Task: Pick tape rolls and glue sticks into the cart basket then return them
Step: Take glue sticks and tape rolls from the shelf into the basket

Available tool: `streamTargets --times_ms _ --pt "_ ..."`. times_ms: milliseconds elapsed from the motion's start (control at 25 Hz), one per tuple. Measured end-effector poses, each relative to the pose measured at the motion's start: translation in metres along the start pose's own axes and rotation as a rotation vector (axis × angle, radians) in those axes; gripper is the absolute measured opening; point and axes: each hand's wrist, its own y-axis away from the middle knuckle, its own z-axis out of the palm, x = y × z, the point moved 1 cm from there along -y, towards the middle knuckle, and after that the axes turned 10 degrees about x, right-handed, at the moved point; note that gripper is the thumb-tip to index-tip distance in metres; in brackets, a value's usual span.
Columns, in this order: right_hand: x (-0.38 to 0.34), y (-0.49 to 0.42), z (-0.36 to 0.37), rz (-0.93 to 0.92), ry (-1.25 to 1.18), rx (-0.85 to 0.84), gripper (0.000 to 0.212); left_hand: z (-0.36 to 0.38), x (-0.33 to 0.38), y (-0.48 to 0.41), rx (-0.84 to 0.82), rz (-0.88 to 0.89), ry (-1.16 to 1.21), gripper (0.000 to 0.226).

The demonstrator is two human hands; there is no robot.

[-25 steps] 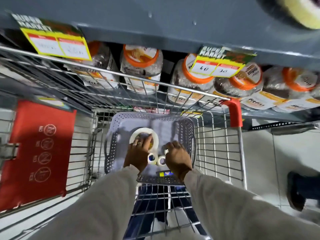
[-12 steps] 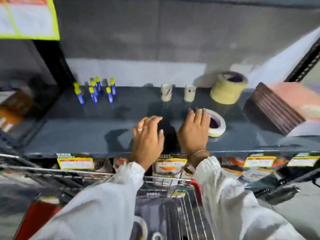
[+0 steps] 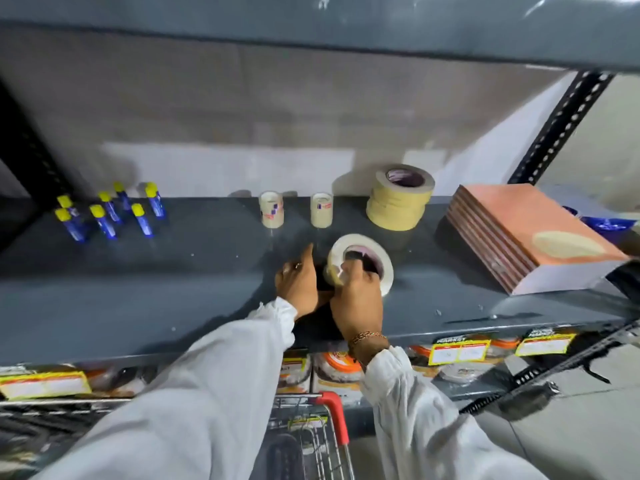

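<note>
Both hands now lie on the dark shelf (image 3: 145,292), further in than half a second ago, when they hovered flat above its front edge. The right hand (image 3: 358,301) has curled around a small clear tape roll (image 3: 333,274) and also presses the near rim of the wide masking tape roll (image 3: 363,259), which stands tipped on edge where it lay flatter before. The left hand (image 3: 298,284) sits just left of that wide roll, forefinger stretched out; whether it grips anything cannot be told. Beyond the wide roll two small tape rolls (image 3: 272,209) stand upright, and behind it to the right rises a stack of masking tape (image 3: 400,199). Far left of the wide roll the glue sticks (image 3: 104,213) stand grouped, unchanged. The cart (image 3: 334,417) shows below the shelf.
</note>
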Motion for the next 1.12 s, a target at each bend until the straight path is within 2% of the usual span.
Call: streamTargets --times_ms 80,160,200,280,320,400,440,480,560,600,640,720,760,840,920,1000,1080,1120 --pt "0.004 0.007 -0.005 0.137 -0.258 0.17 0.034 0.006 0.002 -0.009 0.02 0.032 0.061 0.094" --pt "0.004 0.018 -0.007 0.18 -0.37 0.313 0.031 0.007 0.004 -0.008 0.042 0.068 0.036 0.084" --pt "0.0 0.026 -0.008 0.157 -0.386 0.373 0.03 0.003 0.004 -0.003 0.057 0.093 0.023 0.081" --pt "-0.015 0.054 -0.008 -0.008 -0.387 0.411 0.019 -0.013 -0.01 0.02 0.114 0.11 0.042 0.08" --pt "-0.023 0.074 -0.005 -0.111 -0.401 0.369 0.012 -0.025 -0.025 0.038 0.201 0.108 0.058 0.077" --pt "-0.039 0.125 0.011 -0.255 -0.456 0.181 0.014 -0.042 -0.073 0.088 0.47 0.162 0.031 0.067" --pt "-0.043 0.154 0.022 -0.316 -0.465 0.077 0.014 -0.043 -0.103 0.12 0.561 0.182 0.004 0.063" --pt "-0.041 0.182 0.035 -0.406 -0.448 0.013 0.012 -0.04 -0.13 0.149 0.577 0.151 -0.014 0.06" --pt "-0.026 0.239 0.063 -0.56 -0.342 -0.13 0.013 -0.018 -0.19 0.202 0.434 -0.021 -0.093 0.061" --pt "-0.015 0.262 0.075 -0.558 -0.278 -0.294 0.014 -0.001 -0.215 0.221 0.295 -0.099 -0.169 0.062" --pt "-0.004 0.282 0.086 -0.521 -0.201 -0.48 0.016 0.019 -0.241 0.239 0.107 -0.17 -0.232 0.06" --pt "0.017 0.314 0.107 -0.402 -0.029 -0.837 0.033 0.063 -0.283 0.27 -0.204 -0.262 -0.237 0.053" --pt "0.027 0.322 0.113 -0.356 0.069 -0.996 0.039 0.081 -0.297 0.279 -0.272 -0.291 -0.218 0.05" --pt "0.037 0.325 0.126 -0.348 0.222 -1.158 0.043 0.114 -0.322 0.289 -0.386 -0.357 -0.162 0.056" --pt "0.041 0.32 0.137 -0.369 0.284 -1.123 0.038 0.132 -0.333 0.287 -0.414 -0.424 -0.078 0.069" --pt "0.043 0.317 0.142 -0.377 0.279 -1.044 0.041 0.135 -0.326 0.283 -0.325 -0.487 0.063 0.064" --pt "0.049 0.323 0.147 -0.447 0.324 -1.061 0.045 0.134 -0.317 0.285 -0.239 -0.429 0.151 0.065" --pt "0.051 0.33 0.145 -0.538 0.343 -1.052 0.037 0.135 -0.315 0.293 -0.214 -0.415 0.128 0.062"
